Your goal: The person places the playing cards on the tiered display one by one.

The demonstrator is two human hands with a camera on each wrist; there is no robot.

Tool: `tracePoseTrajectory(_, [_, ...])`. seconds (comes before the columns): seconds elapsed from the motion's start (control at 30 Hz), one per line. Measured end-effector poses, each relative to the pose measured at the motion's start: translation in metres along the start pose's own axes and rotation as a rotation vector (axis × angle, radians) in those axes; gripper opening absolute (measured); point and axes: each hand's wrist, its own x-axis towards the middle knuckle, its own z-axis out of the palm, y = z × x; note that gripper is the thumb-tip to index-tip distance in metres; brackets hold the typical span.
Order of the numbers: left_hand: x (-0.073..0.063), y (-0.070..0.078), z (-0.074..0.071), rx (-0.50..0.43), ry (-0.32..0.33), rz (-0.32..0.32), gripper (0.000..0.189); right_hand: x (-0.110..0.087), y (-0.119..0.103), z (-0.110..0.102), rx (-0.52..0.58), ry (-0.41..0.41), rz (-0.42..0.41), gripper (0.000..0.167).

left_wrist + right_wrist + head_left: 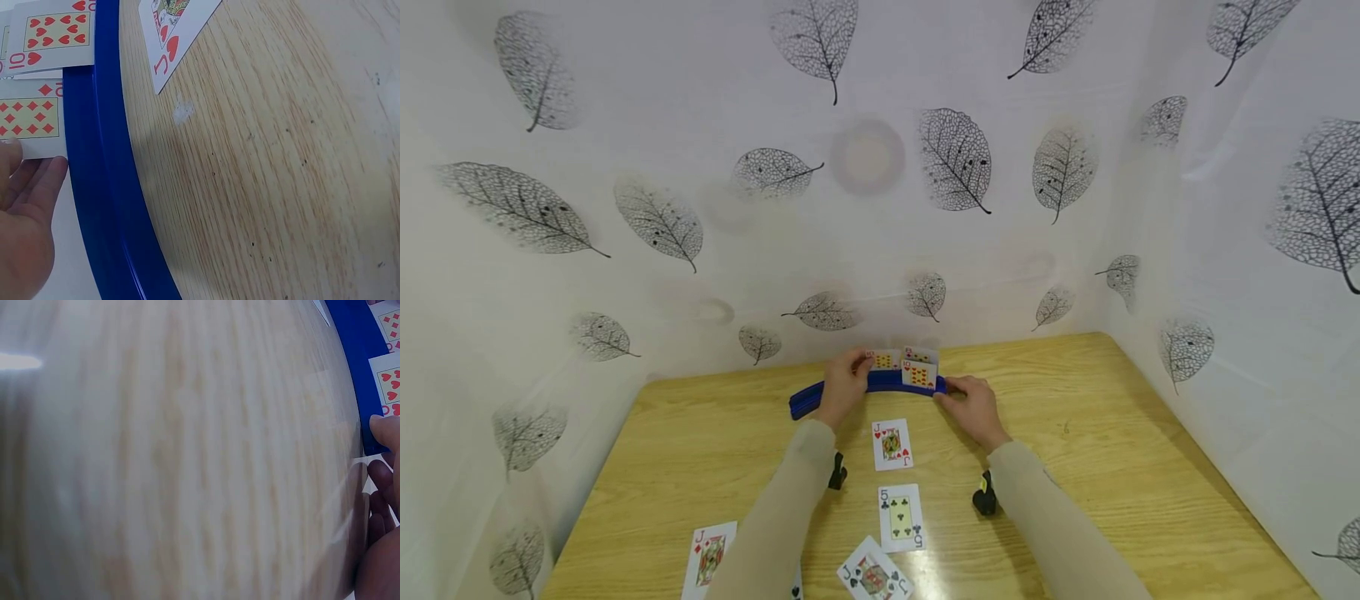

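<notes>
A curved blue card holder (887, 382) stands near the back edge of the table. My left hand (844, 387) pinches the ten of diamonds (28, 122) at the holder's back slot, thumb in front and fingers behind. At the right end of the holder, my right hand (972, 408) grips it, its thumb (384, 430) on the front face. The ten of hearts (918, 375) stands in the front slot near that end. Behind it rises another card (922, 356), mostly covered, its face too small to read.
Face up on the wooden table (1112, 467) lie the jack of hearts (891, 444), five of clubs (901, 518), jack of spades (875, 572) and jack of diamonds (709, 557). My left sleeve partly covers another card. A leaf-patterned white sheet (865, 242) hangs behind the table.
</notes>
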Motion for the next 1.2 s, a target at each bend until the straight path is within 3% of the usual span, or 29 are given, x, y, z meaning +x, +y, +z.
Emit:
tracePoseTrajectory(0.37, [-0.001, 0.0, -0.002, 0.029, -0.017, -0.006, 0.012, 0.0, 0.0, 0.001, 0.003, 0.007, -0.007, 0.042])
tracePoseTrajectory(0.77, [0.0, 0.002, -0.004, 0.039, -0.04, -0.058, 0.014, -0.001, 0.001, 0.001, -0.007, 0.015, -0.017, 0.042])
tracePoseTrajectory(1.2, [-0.005, 0.005, -0.011, 0.012, -0.048, -0.13, 0.033, -0.001, -0.001, 0.0, -0.003, 0.004, -0.006, 0.044])
